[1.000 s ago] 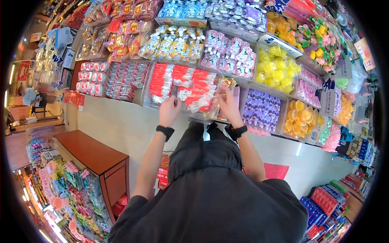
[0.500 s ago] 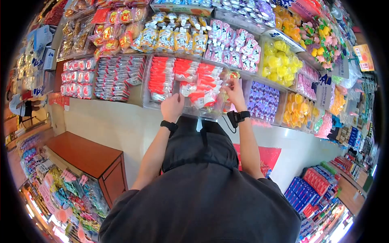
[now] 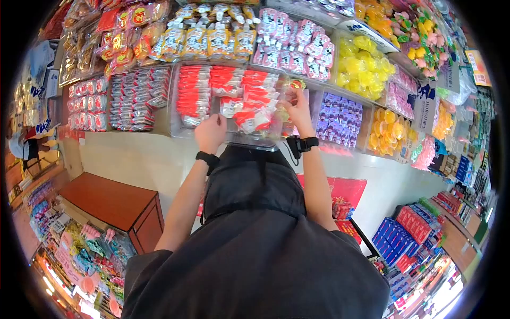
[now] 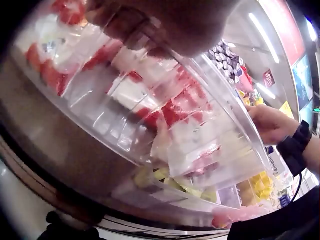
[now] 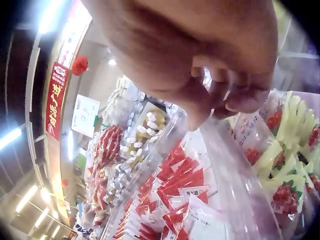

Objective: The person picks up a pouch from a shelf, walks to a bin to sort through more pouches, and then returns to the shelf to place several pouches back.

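A clear plastic tray (image 3: 173,111) holds rows of red-and-white packets (image 3: 194,95). At its front rim my left hand (image 3: 211,132) grips with curled fingers, left of the middle. My right hand (image 3: 298,111) pinches the tray's right side rim, its thumb and fingers close together in the right wrist view. Seen from the left wrist, the tray's ribbed wall (image 4: 110,130) stands over the shelf edge, and the right hand (image 4: 272,125) is at its far end. Pale yellow packs with red pieces (image 5: 285,195) lie just outside the right rim.
Grey-and-red packets (image 3: 139,98) lie left of the tray, purple packets (image 3: 340,119) and orange cups (image 3: 389,135) right of it. Behind are pink pouches (image 3: 295,42) and yellow cups (image 3: 361,69). A brown wooden cabinet (image 3: 109,199) stands at lower left.
My right hand's fingers have come from spread beside the tray to pinched together at its right rim. The left hand stays at the front rim. The head view has shifted a little.
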`<move>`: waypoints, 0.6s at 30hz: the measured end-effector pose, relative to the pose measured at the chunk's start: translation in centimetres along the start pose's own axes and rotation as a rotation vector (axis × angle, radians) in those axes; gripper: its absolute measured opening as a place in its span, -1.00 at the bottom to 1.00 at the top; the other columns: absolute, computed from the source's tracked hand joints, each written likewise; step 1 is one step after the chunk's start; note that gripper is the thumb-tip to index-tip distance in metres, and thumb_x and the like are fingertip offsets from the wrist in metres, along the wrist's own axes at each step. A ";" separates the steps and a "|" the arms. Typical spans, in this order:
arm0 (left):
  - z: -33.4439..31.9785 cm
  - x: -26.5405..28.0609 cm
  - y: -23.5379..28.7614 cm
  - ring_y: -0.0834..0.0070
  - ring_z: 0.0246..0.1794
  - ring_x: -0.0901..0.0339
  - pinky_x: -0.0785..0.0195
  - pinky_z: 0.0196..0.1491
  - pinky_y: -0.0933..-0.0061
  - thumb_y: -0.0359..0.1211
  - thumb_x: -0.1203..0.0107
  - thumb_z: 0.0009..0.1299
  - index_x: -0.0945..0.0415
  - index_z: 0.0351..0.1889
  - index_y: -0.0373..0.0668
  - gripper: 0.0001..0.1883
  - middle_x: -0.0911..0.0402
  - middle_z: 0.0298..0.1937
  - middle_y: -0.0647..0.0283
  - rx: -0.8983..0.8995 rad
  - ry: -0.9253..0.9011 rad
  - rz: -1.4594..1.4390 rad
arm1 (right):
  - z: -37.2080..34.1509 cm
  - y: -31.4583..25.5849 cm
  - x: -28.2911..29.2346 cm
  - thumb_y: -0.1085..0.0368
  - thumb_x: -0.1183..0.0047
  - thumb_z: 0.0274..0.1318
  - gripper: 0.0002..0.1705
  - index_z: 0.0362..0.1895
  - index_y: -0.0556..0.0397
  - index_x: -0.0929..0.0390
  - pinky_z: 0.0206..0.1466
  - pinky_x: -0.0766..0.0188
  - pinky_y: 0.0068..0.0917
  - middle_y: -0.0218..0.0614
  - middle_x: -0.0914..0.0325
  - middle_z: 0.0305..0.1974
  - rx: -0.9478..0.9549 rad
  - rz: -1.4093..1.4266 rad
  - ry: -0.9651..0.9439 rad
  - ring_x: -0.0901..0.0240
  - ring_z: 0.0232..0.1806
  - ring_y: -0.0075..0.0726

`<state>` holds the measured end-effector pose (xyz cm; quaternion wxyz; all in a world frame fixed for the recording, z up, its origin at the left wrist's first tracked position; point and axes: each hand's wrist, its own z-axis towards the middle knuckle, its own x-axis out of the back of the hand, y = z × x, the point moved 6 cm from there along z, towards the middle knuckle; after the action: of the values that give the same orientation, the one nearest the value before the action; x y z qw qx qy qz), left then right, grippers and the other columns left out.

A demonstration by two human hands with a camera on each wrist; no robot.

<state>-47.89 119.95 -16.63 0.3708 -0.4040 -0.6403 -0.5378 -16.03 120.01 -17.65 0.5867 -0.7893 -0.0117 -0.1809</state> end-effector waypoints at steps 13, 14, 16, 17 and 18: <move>0.2 -0.1 -0.3 -0.08 -0.36 -0.69 -0.52 -0.24 -0.10 -0.06 -0.06 0.52 -0.69 -0.38 -0.14 -0.61 -0.72 -0.44 0.01 0.060 0.066 0.078 | -0.3 -0.3 0.2 0.37 -0.30 0.16 -0.55 0.14 0.05 -0.51 -0.10 -0.50 -0.31 -0.28 -0.56 -0.24 0.012 -0.065 -0.053 -0.50 -0.25 -0.31; 0.2 -0.1 -0.4 -0.08 -0.36 -0.69 -0.52 -0.24 -0.10 -0.06 -0.06 0.52 -0.69 -0.37 -0.14 -0.60 -0.72 -0.43 0.00 0.059 0.072 0.075 | -0.4 -0.3 0.2 0.37 -0.29 0.17 -0.55 0.14 0.05 -0.51 -0.10 -0.49 -0.31 -0.28 -0.55 -0.24 0.026 -0.052 -0.048 -0.49 -0.26 -0.31; 0.1 -0.1 -0.1 -0.09 -0.35 -0.69 -0.52 -0.22 -0.10 -0.06 -0.06 0.52 -0.69 -0.37 -0.15 -0.60 -0.72 -0.41 0.00 0.062 0.064 0.087 | -0.7 -0.4 0.3 0.38 -0.28 0.20 -0.58 0.13 0.08 -0.51 -0.13 -0.48 -0.35 -0.30 -0.53 -0.27 0.064 -0.052 -0.040 -0.47 -0.27 -0.35; 0.0 -0.1 -0.2 -0.09 -0.35 -0.69 -0.52 -0.22 -0.10 -0.05 -0.06 0.52 -0.69 -0.37 -0.15 -0.59 -0.72 -0.41 0.00 0.069 0.050 0.101 | -0.8 -0.4 0.3 0.37 -0.28 0.20 -0.59 0.12 0.08 -0.51 -0.13 -0.47 -0.36 -0.31 -0.52 -0.27 0.075 -0.045 -0.041 -0.47 -0.27 -0.36; -0.1 -0.2 -0.2 -0.09 -0.35 -0.69 -0.52 -0.21 -0.10 -0.05 -0.05 0.52 -0.69 -0.37 -0.15 -0.59 -0.73 -0.41 0.00 0.076 0.039 0.115 | -0.9 -0.3 0.3 0.37 -0.28 0.21 -0.60 0.12 0.08 -0.51 -0.14 -0.47 -0.37 -0.31 -0.52 -0.28 0.088 -0.038 -0.043 -0.46 -0.28 -0.38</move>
<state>-48.01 119.81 -16.83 0.4285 -0.4153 -0.6287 -0.4986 -16.03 119.22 -17.01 0.6167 -0.7662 -0.0475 -0.1743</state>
